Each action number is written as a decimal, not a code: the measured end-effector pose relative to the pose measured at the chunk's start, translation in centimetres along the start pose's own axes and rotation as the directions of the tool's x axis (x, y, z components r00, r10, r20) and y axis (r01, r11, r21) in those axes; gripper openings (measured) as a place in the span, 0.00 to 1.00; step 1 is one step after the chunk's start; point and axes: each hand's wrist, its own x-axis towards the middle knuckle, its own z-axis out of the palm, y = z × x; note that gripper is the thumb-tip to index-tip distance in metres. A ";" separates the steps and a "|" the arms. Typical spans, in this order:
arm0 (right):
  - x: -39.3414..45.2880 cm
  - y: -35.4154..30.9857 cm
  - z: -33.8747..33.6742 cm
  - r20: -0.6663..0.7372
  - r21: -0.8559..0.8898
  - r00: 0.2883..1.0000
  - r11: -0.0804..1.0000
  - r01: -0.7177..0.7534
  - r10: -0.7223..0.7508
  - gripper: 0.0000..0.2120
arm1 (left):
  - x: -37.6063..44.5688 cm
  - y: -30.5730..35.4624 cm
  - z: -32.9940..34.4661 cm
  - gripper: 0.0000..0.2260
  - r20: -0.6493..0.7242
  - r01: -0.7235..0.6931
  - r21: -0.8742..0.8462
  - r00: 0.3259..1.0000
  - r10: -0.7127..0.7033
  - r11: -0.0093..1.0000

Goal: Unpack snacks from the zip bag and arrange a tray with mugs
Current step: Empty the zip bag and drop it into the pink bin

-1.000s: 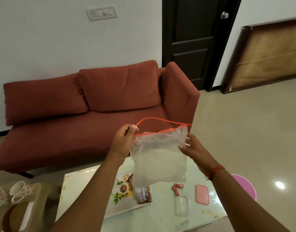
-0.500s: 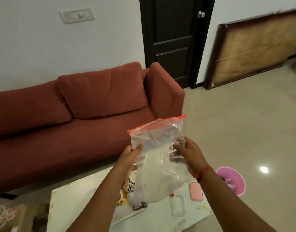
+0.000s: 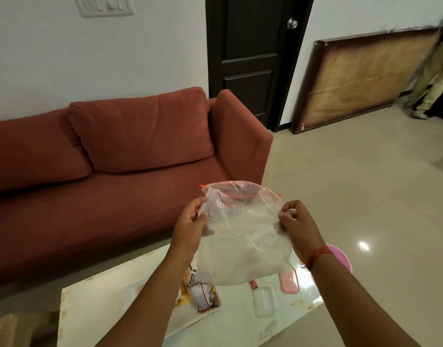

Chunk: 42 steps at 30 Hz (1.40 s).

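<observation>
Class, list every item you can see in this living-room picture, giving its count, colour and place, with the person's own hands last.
zip bag: one, clear with red seal, held above the table
snack packets: a few, white, red and yellow, on the table below the bag
pink lid: one, on the table
clear container: one, beside the pink lid
table: one, pale, foreground
sofa: one, rust red, against the wall
door: one, dark brown, shut
framed board: one, brown, leaning on the wall
left hand: gripping the bag's left side
right hand: gripping the bag's right side
</observation>
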 end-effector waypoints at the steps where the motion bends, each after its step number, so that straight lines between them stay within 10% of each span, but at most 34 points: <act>1: -0.3 -0.5 0.0 0.074 0.004 0.997 1.000 -0.001 0.000 0.05 | 0.2 0.1 -0.4 0.14 0.021 -0.001 -0.004 1.000 0.001 1.000; 4: -1.3 -2.0 -0.3 0.323 -0.002 0.944 0.998 -0.064 0.061 0.13 | 0.9 0.1 -2.2 0.10 0.166 0.010 -0.007 0.986 -0.009 1.000; 8: -2.4 -3.6 -0.7 0.361 -0.459 0.931 0.880 0.119 0.062 0.27 | 1.6 0.7 -4.4 0.22 0.385 0.022 0.082 0.922 -0.052 0.996; 13: -2.3 -4.9 0.4 0.324 -0.811 0.945 0.505 0.295 -0.033 0.13 | 2.9 1.6 -4.0 0.06 0.347 -0.272 0.491 0.933 0.100 0.828; 22: -2.0 -7.5 -0.6 0.352 -0.818 0.934 0.466 0.338 -0.061 0.08 | 2.2 3.8 -2.8 0.09 0.318 -0.319 0.430 0.929 0.188 0.845; 28: -3.7 -9.7 2.7 0.554 -0.715 0.830 0.550 0.432 0.068 0.40 | 1.7 6.6 -0.1 0.07 0.444 -0.489 0.420 0.846 0.296 0.765; 32: -2.7 -7.9 4.8 0.479 -0.696 0.877 0.629 0.347 0.045 0.15 | 1.8 8.2 1.4 0.03 0.417 -0.511 0.361 0.837 0.355 0.780; 36: -2.2 -6.9 4.3 0.360 -0.505 0.933 0.840 0.199 -0.004 0.06 | 1.3 7.8 1.2 0.26 0.185 -0.491 0.362 0.871 0.455 0.792; 42: -1.7 -6.3 4.4 0.165 -0.140 0.986 0.989 0.041 -0.018 0.08 | -1.0 4.8 3.5 0.44 0.166 0.081 -0.009 0.983 -0.079 0.997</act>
